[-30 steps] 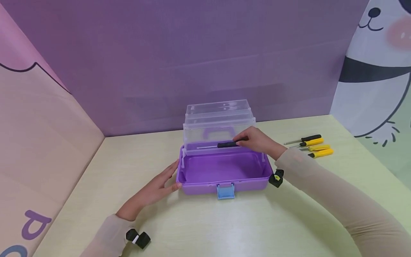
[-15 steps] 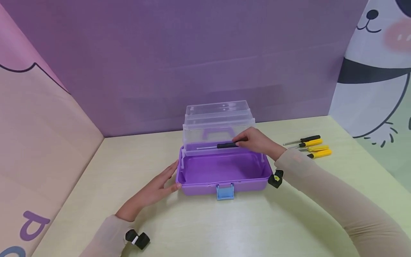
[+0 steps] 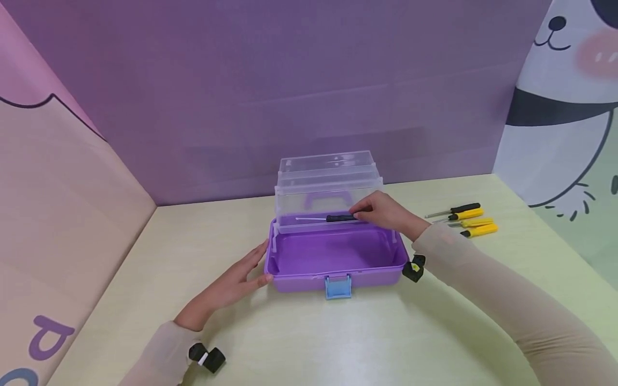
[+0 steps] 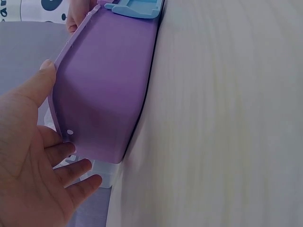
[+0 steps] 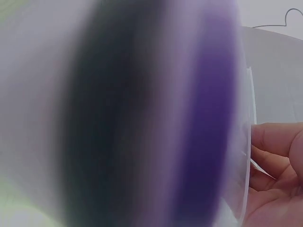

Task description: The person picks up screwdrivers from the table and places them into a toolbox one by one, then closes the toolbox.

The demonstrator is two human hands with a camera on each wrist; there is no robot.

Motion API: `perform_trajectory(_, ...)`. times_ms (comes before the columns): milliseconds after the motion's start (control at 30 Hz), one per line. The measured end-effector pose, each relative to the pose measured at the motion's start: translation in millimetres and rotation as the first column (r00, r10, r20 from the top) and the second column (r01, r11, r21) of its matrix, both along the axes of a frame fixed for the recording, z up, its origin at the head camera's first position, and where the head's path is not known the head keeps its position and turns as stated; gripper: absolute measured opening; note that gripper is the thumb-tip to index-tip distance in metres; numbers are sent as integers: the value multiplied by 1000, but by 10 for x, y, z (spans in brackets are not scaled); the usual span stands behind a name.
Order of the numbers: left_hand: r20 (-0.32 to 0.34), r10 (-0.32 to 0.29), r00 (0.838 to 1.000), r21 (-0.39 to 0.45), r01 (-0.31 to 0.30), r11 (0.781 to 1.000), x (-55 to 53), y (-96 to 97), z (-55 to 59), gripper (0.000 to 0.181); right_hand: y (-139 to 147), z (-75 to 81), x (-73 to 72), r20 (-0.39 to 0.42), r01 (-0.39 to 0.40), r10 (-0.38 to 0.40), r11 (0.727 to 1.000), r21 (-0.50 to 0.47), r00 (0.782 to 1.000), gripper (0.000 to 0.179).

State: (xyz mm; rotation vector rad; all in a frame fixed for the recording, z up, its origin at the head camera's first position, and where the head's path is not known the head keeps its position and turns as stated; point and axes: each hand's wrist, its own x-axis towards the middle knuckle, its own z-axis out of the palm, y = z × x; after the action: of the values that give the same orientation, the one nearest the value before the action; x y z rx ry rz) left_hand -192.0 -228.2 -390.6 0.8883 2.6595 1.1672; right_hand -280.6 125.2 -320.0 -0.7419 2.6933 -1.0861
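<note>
A purple toolbox with a blue latch stands on the table, its clear stepped top part raised at the back. My right hand pinches the black handle of a screwdriver, held level over the rear of the box with its thin shaft to the left. Whether the screwdriver touches the clear plastic, I cannot tell. At the box's left end, my left hand rests against the wall, fingers extended; the left wrist view shows the thumb at the rim. Blur fills much of the right wrist view.
To the right on the pale table lie several more screwdrivers, with yellow or black handles, side by side. A purple backdrop rises behind the toolbox, and printed panels stand at both sides.
</note>
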Motion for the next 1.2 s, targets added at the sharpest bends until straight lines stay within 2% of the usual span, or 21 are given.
perform_trajectory(533,14,-7,1000,19,6,1000,-8,14,11,75,72,-16,23,-1,67,-68,995,-74,998,24)
perform_trajectory(633,18,-6,1000,15,6,1000,-11,13,11,75,123,-10,38,38,77,-73,992,-101,997,26)
perform_trajectory(767,24,-6,1000,11,5,1000,-4,3,-2,75,206,-11,55,75,68,-58,987,-146,995,27)
perform_trajectory(1000,18,-4,1000,7,4,1000,7,-2,-15,74,338,-22,83,81,1,17,976,-219,997,28)
perform_trajectory(1200,22,-1,1000,15,1,1000,15,14,-29,74,454,-42,117,118,4,28,965,-263,993,31)
